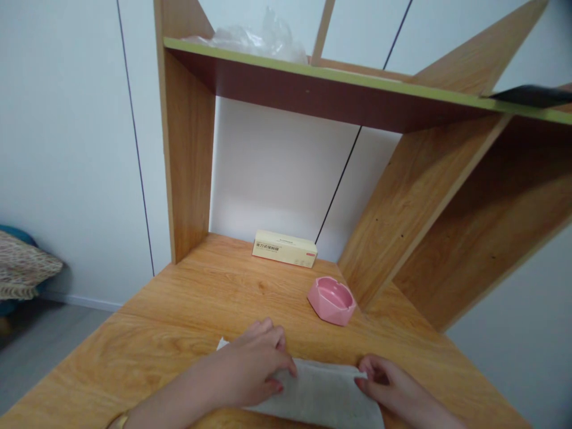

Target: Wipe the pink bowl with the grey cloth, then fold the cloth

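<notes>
A thin, whitish cloth (pixel 330 390) lies flat on the wooden desk near its front edge. Over its left part rests my left hand (pixel 254 366), fingers loosely bent, thumb and forefinger apart; nothing shows between them. My right hand (pixel 388 384) pinches the cloth's far right corner between thumb and fingers. A small white tip of the cloth sticks out behind my left hand, while my left wrist and forearm hide part of its left side.
A pink faceted ashtray (pixel 331 301) stands beyond my hands. Behind it, a cream cling film box (pixel 285 248) sits against the wall. Wooden uprights (pixel 190 155) carry a shelf (pixel 308 70) overhead, with a clear plastic bag (pixel 254 40) on it.
</notes>
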{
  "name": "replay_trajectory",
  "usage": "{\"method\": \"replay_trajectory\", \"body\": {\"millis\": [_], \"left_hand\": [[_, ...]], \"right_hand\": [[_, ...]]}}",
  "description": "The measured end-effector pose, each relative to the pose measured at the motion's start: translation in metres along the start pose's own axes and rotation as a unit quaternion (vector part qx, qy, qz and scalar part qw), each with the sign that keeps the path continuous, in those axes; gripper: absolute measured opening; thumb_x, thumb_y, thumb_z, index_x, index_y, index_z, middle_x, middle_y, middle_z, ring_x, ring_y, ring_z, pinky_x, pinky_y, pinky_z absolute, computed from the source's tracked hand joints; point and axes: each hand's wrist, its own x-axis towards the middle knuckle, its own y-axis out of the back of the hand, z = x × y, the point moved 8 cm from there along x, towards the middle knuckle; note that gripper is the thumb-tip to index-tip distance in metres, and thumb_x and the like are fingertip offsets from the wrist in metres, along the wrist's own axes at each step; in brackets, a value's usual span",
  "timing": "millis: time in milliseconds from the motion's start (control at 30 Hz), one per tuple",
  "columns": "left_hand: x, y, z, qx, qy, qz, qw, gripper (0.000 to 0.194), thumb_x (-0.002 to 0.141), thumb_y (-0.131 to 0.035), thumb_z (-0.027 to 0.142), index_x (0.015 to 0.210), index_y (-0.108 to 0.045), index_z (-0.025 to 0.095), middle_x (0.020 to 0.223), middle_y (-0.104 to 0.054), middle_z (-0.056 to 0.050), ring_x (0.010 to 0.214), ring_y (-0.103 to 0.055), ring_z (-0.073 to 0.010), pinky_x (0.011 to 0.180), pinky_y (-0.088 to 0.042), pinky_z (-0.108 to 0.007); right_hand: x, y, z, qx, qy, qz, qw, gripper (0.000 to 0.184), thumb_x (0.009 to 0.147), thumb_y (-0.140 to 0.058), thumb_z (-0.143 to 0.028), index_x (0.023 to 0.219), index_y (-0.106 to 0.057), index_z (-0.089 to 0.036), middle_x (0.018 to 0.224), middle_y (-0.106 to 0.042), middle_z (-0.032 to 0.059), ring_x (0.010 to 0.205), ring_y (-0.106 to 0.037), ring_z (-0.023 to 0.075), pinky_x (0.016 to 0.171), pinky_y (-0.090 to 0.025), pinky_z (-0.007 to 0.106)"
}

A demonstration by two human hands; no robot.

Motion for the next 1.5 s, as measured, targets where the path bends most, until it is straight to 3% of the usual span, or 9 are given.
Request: {"method": "replay_trajectory", "body": {"millis": [233, 433, 600, 800, 1067, 1167, 1267, 1367, 1500], "left_hand": [[0.008, -0.013, -0.01, 0.01, -0.019, -0.019, 1.0, 0.028, 0.073, -0.065, 0.027, 0.1, -0.062, 0.031, 0.095, -0.051, -0.001, 0.095, -0.042, -0.0198, 0.079, -0.033, -0.029], [0.006, -0.006, -0.016, -0.003, -0.053, -0.009, 0.999, 0.029, 0.073, -0.064, 0.031, 0.101, -0.061, 0.034, 0.092, -0.051, 0.001, 0.091, -0.042, -0.0186, 0.079, -0.031, -0.029], [0.006, -0.006, -0.029, -0.06, -0.052, -0.005, 0.997, 0.02, 0.07, -0.062, 0.025, 0.091, -0.063, 0.026, 0.096, -0.055, 0.001, 0.094, -0.045, -0.0187, 0.084, -0.032, -0.029], [0.002, 0.026, -0.09, -0.058, 0.089, 0.139, 0.985, 0.019, 0.069, -0.052, 0.01, 0.084, -0.061, 0.019, 0.088, -0.059, 0.0, 0.086, -0.049, -0.0169, 0.084, -0.032, -0.029], [-0.013, 0.045, -0.126, 0.095, 0.269, 0.203, 0.937, 0.024, 0.077, -0.043, 0.014, 0.093, -0.06, 0.017, 0.096, -0.059, -0.008, 0.092, -0.048, -0.024, 0.078, -0.033, -0.034], [-0.021, 0.056, -0.122, 0.095, 0.265, 0.248, 0.927, 0.024, 0.078, -0.041, 0.017, 0.094, -0.059, 0.017, 0.096, -0.06, -0.008, 0.092, -0.048, -0.0247, 0.079, -0.033, -0.036], [-0.023, 0.065, -0.116, 0.049, 0.238, 0.272, 0.931, 0.023, 0.077, -0.041, 0.019, 0.093, -0.058, 0.017, 0.086, -0.06, -0.007, 0.085, -0.049, -0.0225, 0.077, -0.034, -0.035], [-0.015, 0.057, -0.102, -0.099, 0.161, 0.204, 0.961, 0.022, 0.074, -0.04, 0.017, 0.087, -0.058, 0.016, 0.069, -0.056, -0.001, 0.069, -0.05, -0.0153, 0.066, -0.038, -0.027], [-0.009, 0.023, -0.076, -0.274, 0.1, -0.005, 0.957, 0.024, 0.064, -0.04, 0.014, 0.078, -0.06, 0.015, 0.05, -0.045, 0.005, 0.048, -0.043, -0.0091, 0.045, -0.031, -0.018]], "right_hand": [[-0.004, 0.014, -0.045, 0.034, 0.026, -0.007, 0.999, 0.033, 0.057, -0.053, -0.046, 0.058, -0.03, -0.022, 0.048, -0.025, -0.0088, 0.046, -0.025, 0.0074, 0.044, -0.021, 0.021], [-0.002, 0.01, -0.133, 0.066, 0.091, 0.041, 0.993, 0.026, 0.059, -0.053, -0.028, 0.063, -0.028, -0.023, 0.043, -0.025, -0.0124, 0.038, -0.025, 0.0054, 0.039, -0.017, 0.018], [0.008, -0.043, -0.192, 0.015, 0.13, 0.026, 0.991, 0.021, 0.062, -0.049, -0.01, 0.069, -0.033, -0.023, 0.047, -0.038, -0.0106, 0.041, -0.036, 0.0067, 0.04, -0.021, 0.018], [0.009, -0.101, -0.23, -0.147, 0.186, 0.046, 0.97, 0.022, 0.057, -0.048, -0.002, 0.069, -0.042, -0.02, 0.061, -0.048, -0.0037, 0.055, -0.043, 0.0106, 0.049, -0.022, 0.022], [0.012, -0.156, -0.227, -0.127, 0.209, 0.002, 0.97, 0.026, 0.064, -0.046, -0.003, 0.085, -0.048, -0.018, 0.069, -0.054, 0.0007, 0.059, -0.048, 0.0132, 0.05, -0.024, 0.022], [0.014, -0.134, -0.218, -0.028, 0.213, 0.005, 0.977, 0.022, 0.067, -0.046, -0.006, 0.084, -0.046, -0.019, 0.064, -0.049, -0.0038, 0.055, -0.046, 0.0103, 0.049, -0.027, 0.02], [0.012, -0.086, -0.208, 0.004, 0.216, 0.052, 0.975, 0.025, 0.067, -0.042, -0.004, 0.085, -0.047, -0.02, 0.062, -0.048, -0.0052, 0.055, -0.044, 0.0096, 0.051, -0.029, 0.019], [0.005, -0.059, -0.192, -0.017, 0.2, 0.04, 0.979, 0.024, 0.065, -0.038, -0.001, 0.074, -0.052, -0.019, 0.057, -0.046, -0.0052, 0.054, -0.043, 0.0093, 0.051, -0.029, 0.019], [-0.011, -0.077, -0.162, -0.062, 0.158, -0.026, 0.985, 0.026, 0.064, -0.04, -0.003, 0.07, -0.06, -0.019, 0.063, -0.055, -0.0025, 0.061, -0.049, 0.0103, 0.055, -0.033, 0.019]]}}
